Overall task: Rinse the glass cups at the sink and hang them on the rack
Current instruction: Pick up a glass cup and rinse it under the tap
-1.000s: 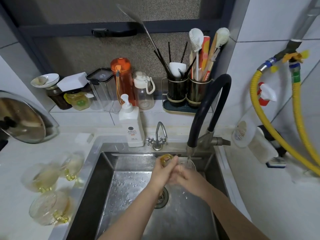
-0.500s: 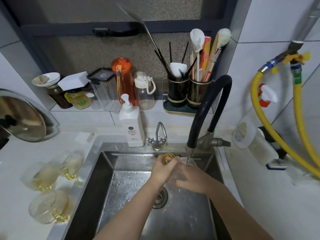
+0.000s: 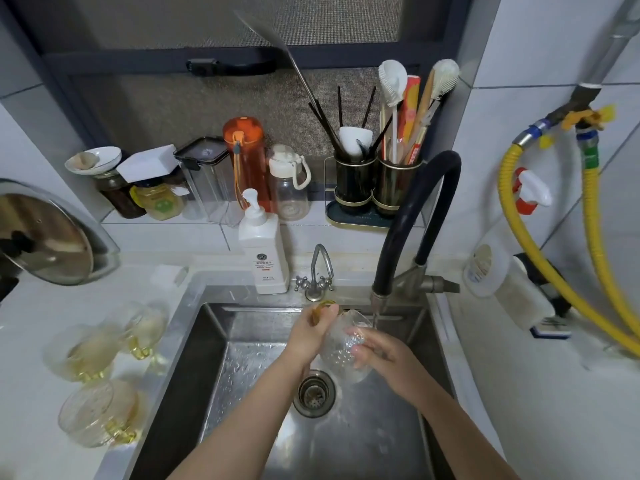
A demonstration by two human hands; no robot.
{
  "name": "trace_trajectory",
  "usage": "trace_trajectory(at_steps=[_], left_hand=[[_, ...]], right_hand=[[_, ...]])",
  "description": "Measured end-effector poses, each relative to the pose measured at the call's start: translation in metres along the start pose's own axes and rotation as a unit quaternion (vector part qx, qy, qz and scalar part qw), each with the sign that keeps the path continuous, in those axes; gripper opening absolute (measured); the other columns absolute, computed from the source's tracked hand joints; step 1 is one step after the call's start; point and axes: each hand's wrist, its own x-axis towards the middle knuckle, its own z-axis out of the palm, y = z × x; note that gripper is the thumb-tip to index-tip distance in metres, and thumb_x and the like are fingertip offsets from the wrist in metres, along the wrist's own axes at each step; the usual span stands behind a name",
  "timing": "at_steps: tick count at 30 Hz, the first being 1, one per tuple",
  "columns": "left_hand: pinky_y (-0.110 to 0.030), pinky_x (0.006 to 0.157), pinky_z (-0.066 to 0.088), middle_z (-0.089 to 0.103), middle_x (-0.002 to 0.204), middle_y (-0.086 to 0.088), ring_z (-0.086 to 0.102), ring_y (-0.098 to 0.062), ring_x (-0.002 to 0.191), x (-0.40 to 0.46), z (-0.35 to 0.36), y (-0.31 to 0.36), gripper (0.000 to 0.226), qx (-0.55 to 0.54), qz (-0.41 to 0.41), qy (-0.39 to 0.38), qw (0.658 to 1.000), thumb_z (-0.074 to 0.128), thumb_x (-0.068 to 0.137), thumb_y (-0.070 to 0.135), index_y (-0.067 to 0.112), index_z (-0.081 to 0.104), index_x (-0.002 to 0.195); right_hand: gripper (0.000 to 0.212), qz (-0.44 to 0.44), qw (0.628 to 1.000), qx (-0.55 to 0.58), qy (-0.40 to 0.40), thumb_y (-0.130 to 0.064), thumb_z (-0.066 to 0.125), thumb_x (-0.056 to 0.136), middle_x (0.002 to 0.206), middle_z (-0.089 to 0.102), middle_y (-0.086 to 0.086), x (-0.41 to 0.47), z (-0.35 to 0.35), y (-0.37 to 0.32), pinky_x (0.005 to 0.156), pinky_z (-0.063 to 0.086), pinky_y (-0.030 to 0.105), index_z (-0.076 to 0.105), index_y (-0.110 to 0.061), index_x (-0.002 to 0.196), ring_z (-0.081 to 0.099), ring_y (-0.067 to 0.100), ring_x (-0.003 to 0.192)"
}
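The left hand (image 3: 308, 336) grips the yellow handle of a clear bumpy glass cup (image 3: 343, 351) and holds it over the shiny metal sink (image 3: 214, 341), just under the black bendy tap (image 3: 408, 220). The right hand (image 3: 377, 355) lies against the side of the cup with its fingers curled round it, as if rubbing it. A thin stream of water falls from the tap beside the cup's rim.

Three more see-through glass cups with yellow handles (image 3: 100, 375) lie on the white desk (image 3: 27, 341) to the left of the sink. No rack shows here.

What could go wrong? Wet glass is slippery. If the hands slide, the cup could drop into the hard sink and crack or chip. It is close to the tap, so a bump there could chip the rim. The cups on the desk lie near the sink edge, and an elbow could knock one.
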Motion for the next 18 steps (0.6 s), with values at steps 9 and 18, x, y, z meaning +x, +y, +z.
trace_trajectory(at_steps=[9, 18], left_hand=[[-0.034, 0.061, 0.049, 0.061, 0.064, -0.001, 0.057, -0.023, 0.063, -0.009, -0.010, -0.014, 0.025, -0.048, -0.022, 0.050, 0.997, 0.057, 0.093, 0.028, 0.011, 0.064, 0.077], [-0.038, 0.076, 0.054, 0.068, 0.094, -0.007, 0.066, -0.026, 0.082, -0.020, 0.001, -0.019, 0.028, 0.038, 0.035, 0.051, 0.997, 0.059, 0.092, 0.029, 0.020, 0.062, 0.118]], right_hand=[[0.055, 0.091, 0.950, 0.284, 0.096, -0.042, 0.073, 0.075, 0.126, 0.063, -0.004, -0.011, 0.016, 0.026, 0.105, 0.042, 0.048, 0.057, -0.030, 0.126, 0.057, 0.017, 0.120], [0.055, 0.079, 0.985, 0.101, 0.119, -0.045, 0.068, 0.080, 0.146, 0.032, -0.020, -0.024, 0.019, 0.015, 0.109, 0.033, 0.038, 0.039, -0.056, 0.125, 0.035, 0.003, 0.130]])
